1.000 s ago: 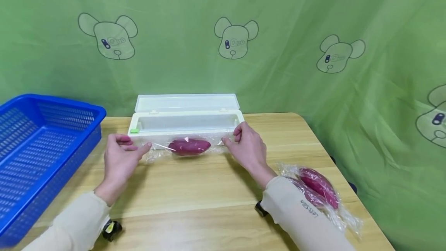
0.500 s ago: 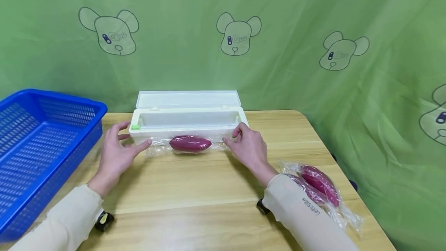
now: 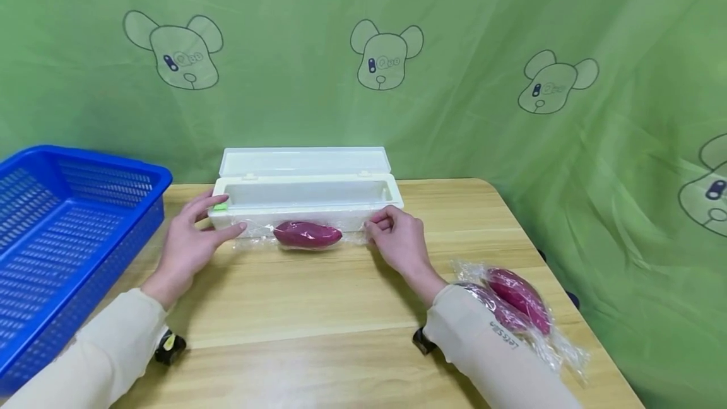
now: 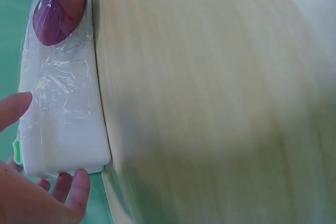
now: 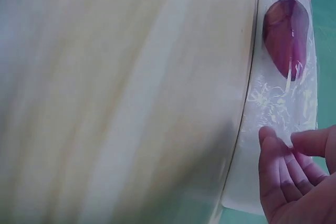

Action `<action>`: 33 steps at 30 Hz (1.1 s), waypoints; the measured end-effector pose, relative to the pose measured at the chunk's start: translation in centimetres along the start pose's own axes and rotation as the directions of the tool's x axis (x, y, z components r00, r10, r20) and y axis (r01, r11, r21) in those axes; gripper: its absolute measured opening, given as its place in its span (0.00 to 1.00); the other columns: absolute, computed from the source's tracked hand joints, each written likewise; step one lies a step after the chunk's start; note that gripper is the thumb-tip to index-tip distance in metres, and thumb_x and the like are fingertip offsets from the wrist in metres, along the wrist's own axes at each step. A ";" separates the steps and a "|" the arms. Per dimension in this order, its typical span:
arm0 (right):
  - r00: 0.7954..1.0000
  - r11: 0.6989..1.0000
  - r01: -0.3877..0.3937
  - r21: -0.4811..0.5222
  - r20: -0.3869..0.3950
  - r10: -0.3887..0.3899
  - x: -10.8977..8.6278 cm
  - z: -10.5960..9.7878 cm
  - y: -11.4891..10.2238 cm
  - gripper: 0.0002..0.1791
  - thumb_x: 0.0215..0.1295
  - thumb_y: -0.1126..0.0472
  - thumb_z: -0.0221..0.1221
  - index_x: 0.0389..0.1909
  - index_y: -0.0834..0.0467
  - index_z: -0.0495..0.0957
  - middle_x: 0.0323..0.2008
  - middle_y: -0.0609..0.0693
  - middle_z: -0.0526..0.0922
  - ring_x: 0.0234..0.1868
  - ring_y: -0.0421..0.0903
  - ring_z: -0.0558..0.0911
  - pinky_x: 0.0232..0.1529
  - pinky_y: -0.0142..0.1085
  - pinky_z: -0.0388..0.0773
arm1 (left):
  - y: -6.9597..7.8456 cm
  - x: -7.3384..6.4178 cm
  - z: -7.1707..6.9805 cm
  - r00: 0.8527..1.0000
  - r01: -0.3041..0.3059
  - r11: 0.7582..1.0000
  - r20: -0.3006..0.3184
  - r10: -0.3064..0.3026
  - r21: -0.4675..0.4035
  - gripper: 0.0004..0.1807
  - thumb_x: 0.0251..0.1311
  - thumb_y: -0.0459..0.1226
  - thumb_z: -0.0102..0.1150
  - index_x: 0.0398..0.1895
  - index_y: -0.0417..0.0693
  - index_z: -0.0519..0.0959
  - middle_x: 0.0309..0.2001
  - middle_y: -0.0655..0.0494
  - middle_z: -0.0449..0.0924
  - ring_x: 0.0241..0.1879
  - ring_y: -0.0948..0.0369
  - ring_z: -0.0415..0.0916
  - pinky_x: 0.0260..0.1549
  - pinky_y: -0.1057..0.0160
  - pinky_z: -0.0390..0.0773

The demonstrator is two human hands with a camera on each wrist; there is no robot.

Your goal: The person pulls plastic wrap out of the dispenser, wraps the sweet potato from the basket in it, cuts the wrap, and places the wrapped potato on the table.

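A purple sweet potato (image 3: pixel 307 235) in clear plastic wrap (image 3: pixel 354 237) lies along the front of a white cling film dispenser box (image 3: pixel 295 214), whose lid is raised. My left hand (image 3: pixel 189 242) is at the box's left end, its index finger reaching over the rim by the green slider (image 3: pixel 220 206). Its thumb is straight and overlaps the wrap's left end; in the left wrist view the other fingers are at the box end. With thumb and fingertips, my right hand (image 3: pixel 400 240) pinches the wrap right of the sweet potato, also seen in the right wrist view.
A blue plastic basket (image 3: pixel 165 207) stands on the left of the wooden table (image 3: pixel 295 308). Two wrapped purple sweet potatoes (image 3: pixel 520 295) lie on the right beside my right sleeve. Behind the table hangs a green curtain (image 3: pixel 284 81) with bear-head prints.
My left hand has come off the wrap's left end and moved up and back to the box's left end, its index finger now by the green slider. The right hand stays on the wrap.
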State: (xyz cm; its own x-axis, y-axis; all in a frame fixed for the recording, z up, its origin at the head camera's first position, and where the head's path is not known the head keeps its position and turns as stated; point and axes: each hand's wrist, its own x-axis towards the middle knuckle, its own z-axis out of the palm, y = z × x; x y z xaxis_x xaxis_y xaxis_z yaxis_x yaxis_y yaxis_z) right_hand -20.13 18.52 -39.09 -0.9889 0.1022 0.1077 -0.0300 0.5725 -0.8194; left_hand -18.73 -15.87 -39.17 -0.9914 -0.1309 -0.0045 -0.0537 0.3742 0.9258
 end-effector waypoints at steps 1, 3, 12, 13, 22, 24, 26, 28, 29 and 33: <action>1.000 1.000 0.002 -0.001 -0.005 -0.002 0.0 0.0 0.0 0.03 0.69 0.65 0.69 0.41 0.61 0.86 0.34 0.56 0.90 0.31 0.49 0.90 0.31 0.31 0.86 | 0.0 0.0 0.0 1.000 0.011 1.000 0.000 -0.011 -0.002 0.42 0.63 0.38 0.77 0.80 0.48 0.70 0.88 0.53 0.51 0.81 0.38 0.60 0.73 0.44 0.75; 1.000 1.000 0.004 -0.008 -0.010 -0.004 -0.1 0.1 0.0 0.04 0.70 0.65 0.68 0.42 0.61 0.86 0.36 0.56 0.91 0.33 0.49 0.90 0.36 0.32 0.88 | 0.0 0.0 0.2 1.000 0.027 1.000 -0.006 -0.027 -0.001 0.42 0.63 0.38 0.77 0.80 0.49 0.70 0.88 0.54 0.52 0.81 0.40 0.60 0.72 0.47 0.77; 0.999 1.000 -0.004 0.006 -0.050 0.004 -0.4 0.8 -0.1 0.15 0.57 0.63 0.79 0.42 0.59 0.85 0.38 0.55 0.92 0.37 0.47 0.91 0.41 0.35 0.90 | -0.1 0.0 0.2 0.999 0.024 1.000 -0.034 -0.024 -0.007 0.42 0.63 0.35 0.77 0.80 0.50 0.70 0.86 0.50 0.57 0.77 0.43 0.65 0.71 0.48 0.79; 0.997 1.000 0.014 -0.012 -0.071 -0.015 -0.4 0.9 -0.2 0.15 0.57 0.62 0.80 0.40 0.59 0.85 0.36 0.55 0.92 0.35 0.46 0.90 0.39 0.35 0.89 | -0.1 0.0 0.2 0.999 0.020 1.000 -0.038 -0.020 0.001 0.42 0.62 0.36 0.77 0.80 0.50 0.71 0.85 0.49 0.58 0.77 0.42 0.65 0.69 0.49 0.80; 0.987 0.978 0.067 -0.196 -0.130 -0.093 0.1 1.2 -0.5 0.10 0.64 0.53 0.77 0.29 0.53 0.87 0.23 0.47 0.88 0.22 0.41 0.82 0.32 0.36 0.78 | -0.3 0.2 0.3 0.999 -0.005 1.000 -0.053 0.006 0.030 0.40 0.60 0.36 0.78 0.77 0.48 0.73 0.78 0.43 0.64 0.70 0.42 0.71 0.38 0.84 0.76; 0.985 0.970 0.066 -0.233 -0.138 -0.100 0.1 1.2 -0.5 0.11 0.65 0.52 0.76 0.29 0.53 0.87 0.23 0.47 0.87 0.23 0.42 0.81 0.32 0.36 0.77 | -0.3 0.3 0.3 0.998 -0.008 0.999 -0.054 0.010 0.032 0.40 0.60 0.36 0.78 0.77 0.48 0.73 0.77 0.41 0.64 0.69 0.41 0.72 0.37 0.83 0.77; 0.985 0.964 0.063 -0.257 -0.142 -0.102 0.2 1.1 -0.5 0.12 0.65 0.50 0.76 0.29 0.52 0.86 0.22 0.46 0.86 0.23 0.43 0.80 0.31 0.36 0.76 | -0.2 0.4 0.4 0.998 -0.010 0.999 -0.056 0.013 0.039 0.40 0.61 0.36 0.78 0.76 0.48 0.73 0.77 0.41 0.63 0.68 0.41 0.73 0.37 0.83 0.77; 0.984 0.959 0.062 -0.276 -0.141 -0.105 0.2 1.1 -0.5 0.12 0.65 0.49 0.75 0.29 0.52 0.86 0.22 0.46 0.85 0.23 0.43 0.80 0.30 0.36 0.75 | -0.2 0.4 0.4 0.998 -0.012 0.999 -0.058 0.014 0.043 0.40 0.61 0.36 0.78 0.76 0.47 0.73 0.76 0.40 0.63 0.68 0.41 0.74 0.37 0.82 0.77; 0.985 0.957 0.062 -0.284 -0.139 -0.105 0.2 1.0 -0.4 0.13 0.65 0.49 0.75 0.29 0.51 0.86 0.22 0.46 0.85 0.24 0.43 0.80 0.30 0.36 0.74 | -0.2 0.4 0.4 0.998 -0.011 0.999 -0.060 0.014 0.047 0.39 0.61 0.36 0.78 0.76 0.47 0.73 0.76 0.40 0.63 0.68 0.41 0.74 0.37 0.82 0.77; 0.986 0.949 0.048 -0.312 -0.135 -0.095 0.2 0.9 -0.3 0.15 0.64 0.46 0.75 0.29 0.51 0.85 0.22 0.46 0.85 0.24 0.44 0.79 0.29 0.36 0.71 | -0.3 0.4 0.4 0.998 -0.013 0.998 -0.062 0.016 0.060 0.39 0.61 0.36 0.78 0.75 0.48 0.74 0.73 0.40 0.64 0.66 0.41 0.75 0.37 0.81 0.77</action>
State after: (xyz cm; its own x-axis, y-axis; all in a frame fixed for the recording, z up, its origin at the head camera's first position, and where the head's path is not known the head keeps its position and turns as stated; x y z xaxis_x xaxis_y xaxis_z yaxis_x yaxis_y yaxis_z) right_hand -20.43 17.58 -39.31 -0.9529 0.1565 0.2597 -0.0308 0.8021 -0.5964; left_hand -19.18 -15.63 -39.62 -0.9828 -0.1815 0.0341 -0.0482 0.4300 0.9015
